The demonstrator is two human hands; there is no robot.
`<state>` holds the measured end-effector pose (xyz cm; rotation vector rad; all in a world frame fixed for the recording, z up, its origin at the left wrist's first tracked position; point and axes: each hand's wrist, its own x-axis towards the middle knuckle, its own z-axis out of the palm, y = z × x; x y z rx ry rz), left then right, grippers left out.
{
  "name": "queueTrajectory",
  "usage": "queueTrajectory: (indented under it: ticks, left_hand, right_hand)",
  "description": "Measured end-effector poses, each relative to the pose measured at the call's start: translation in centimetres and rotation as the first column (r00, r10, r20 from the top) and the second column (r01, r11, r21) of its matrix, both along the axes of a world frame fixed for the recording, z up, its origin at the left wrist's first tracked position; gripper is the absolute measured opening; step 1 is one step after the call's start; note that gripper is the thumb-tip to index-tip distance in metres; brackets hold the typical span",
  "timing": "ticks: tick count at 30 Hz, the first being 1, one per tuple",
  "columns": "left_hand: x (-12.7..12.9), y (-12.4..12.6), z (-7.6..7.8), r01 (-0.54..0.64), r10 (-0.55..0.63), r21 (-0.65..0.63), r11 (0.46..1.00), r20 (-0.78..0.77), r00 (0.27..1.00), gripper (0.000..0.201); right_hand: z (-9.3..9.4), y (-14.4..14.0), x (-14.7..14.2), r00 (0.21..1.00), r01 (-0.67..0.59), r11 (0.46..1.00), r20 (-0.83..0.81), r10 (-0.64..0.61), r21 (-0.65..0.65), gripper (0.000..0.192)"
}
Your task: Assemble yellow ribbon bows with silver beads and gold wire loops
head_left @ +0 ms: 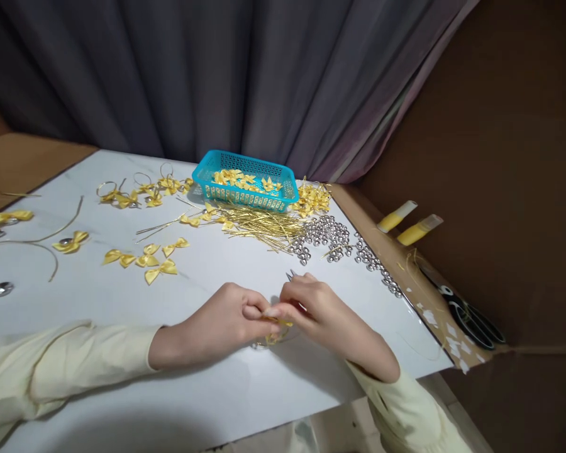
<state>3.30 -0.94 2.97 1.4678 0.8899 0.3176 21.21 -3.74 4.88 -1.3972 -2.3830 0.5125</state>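
Observation:
My left hand (229,318) and my right hand (318,308) meet over the near middle of the white table (207,402). Fingers and thumb of the left are pinched on a small yellow ribbon bow (276,335) with thin gold cord, mostly hidden by the hands. My right thumb and fingertips press at the same piece. From under the curled right fingers stick out two pointed metal tips (290,275) of a small tool; the rest of it is covered. Ahead lie loose yellow bows (161,270) and a bundle of gold cords (264,228).
A blue basket (199,177) of yellow bows stands at the back, more bows (311,200) beside it. Silver heart-shaped beads (327,231) spread along the right. Black-handled scissors (471,321) and two yellow tubes (417,231) lie at the right edge. Finished-looking bow loops (144,192) are back left.

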Motion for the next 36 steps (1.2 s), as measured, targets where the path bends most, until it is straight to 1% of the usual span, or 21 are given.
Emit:
queueTrajectory:
  ticks: [2, 4, 8, 10, 12, 14, 16, 18, 21, 23, 24, 26, 30, 34, 36]
  left_hand:
    - [0.0, 0.0, -0.1, 0.005, -0.005, 0.014, 1.000, 0.017, 1.000, 0.018]
    - [0.0, 0.1, -0.1, 0.009, -0.009, 0.007, 1.000, 0.022, 1.000, 0.017]
    - [0.0, 0.3, -0.2, 0.010, -0.010, -0.019, 1.000, -0.013, 1.000, 0.018]
    - [-0.1, 0.3, -0.1, 0.005, -0.005, -0.034, 0.999, -0.011, 1.000, 0.020]
    - [-0.1, 0.3, 0.0, -0.012, 0.012, -0.031, 0.999, -0.006, 1.000, 0.021]
    - [-0.2, 0.4, 0.1, -0.026, 0.025, -0.016, 1.000, -0.010, 1.000, 0.022]
    - [-0.2, 0.4, 0.1, -0.032, 0.032, -0.001, 0.999, -0.017, 0.999, 0.021]
    - [-0.2, 0.4, 0.1, -0.039, 0.039, 0.003, 0.999, -0.019, 0.999, 0.020]
    - [-0.3, 0.5, 0.1, -0.042, 0.042, 0.013, 0.999, -0.010, 0.999, 0.022]
    - [-0.3, 0.6, 0.1, -0.041, 0.041, 0.017, 0.999, 0.009, 0.999, 0.025]
    - [-0.4, 0.6, 0.1, -0.042, 0.042, 0.013, 0.999, 0.020, 0.999, 0.025]
    - [-0.4, 0.7, 0.1, -0.050, 0.050, -0.002, 0.999, 0.037, 0.998, 0.026]
    - [-0.4, 0.9, 0.0, -0.050, 0.052, -0.052, 0.997, 0.043, 0.998, 0.023]
    - [-0.4, 0.9, -0.2, -0.041, 0.047, -0.090, 0.995, 0.064, 0.997, 0.022]
    - [-0.4, 0.8, -0.3, -0.027, 0.034, -0.110, 0.994, 0.067, 0.997, 0.022]
  right_hand:
    - [-0.2, 0.5, -0.1, 0.997, -0.078, 0.995, -0.035, 0.076, -0.067, 0.050]
    - [-0.3, 0.7, -0.2, 0.992, -0.090, 0.990, -0.094, 0.080, -0.108, 0.049]
    - [-0.2, 0.8, -0.1, 0.981, 0.031, 0.991, -0.185, -0.055, -0.128, 0.042]
    - [0.0, 1.0, 0.1, 0.967, 0.090, 0.986, -0.225, -0.121, -0.140, 0.043]
    - [0.1, 1.3, 0.3, 0.940, 0.126, 0.971, -0.288, -0.182, -0.204, 0.046]
    - [0.0, 1.7, 0.6, 0.906, 0.119, 0.937, -0.350, -0.238, -0.328, 0.052]
    - [-0.1, 1.9, 0.9, 0.891, 0.050, 0.886, -0.381, -0.248, -0.461, 0.058]
    - [-0.2, 1.9, 1.0, 0.892, -0.038, 0.826, -0.392, -0.225, -0.562, 0.060]
    - [-0.3, 1.6, 0.6, 0.875, -0.106, 0.750, -0.420, -0.241, -0.653, 0.051]
    - [-0.5, 1.4, 0.2, 0.834, -0.124, 0.723, -0.466, -0.295, -0.680, 0.043]
    - [-0.5, 1.4, 0.0, 0.811, -0.127, 0.725, -0.492, -0.317, -0.677, 0.041]
    - [-0.7, 1.3, -0.3, 0.780, -0.105, 0.755, -0.524, -0.341, -0.647, 0.039]
    - [-0.8, 1.1, -0.5, 0.800, -0.025, 0.830, -0.509, -0.318, -0.557, 0.038]
    - [-0.5, 1.1, -0.3, 0.818, -0.010, 0.866, -0.502, -0.281, -0.500, 0.037]
    - [-0.4, 1.2, 0.0, 0.816, 0.026, 0.885, -0.502, -0.288, -0.465, 0.039]
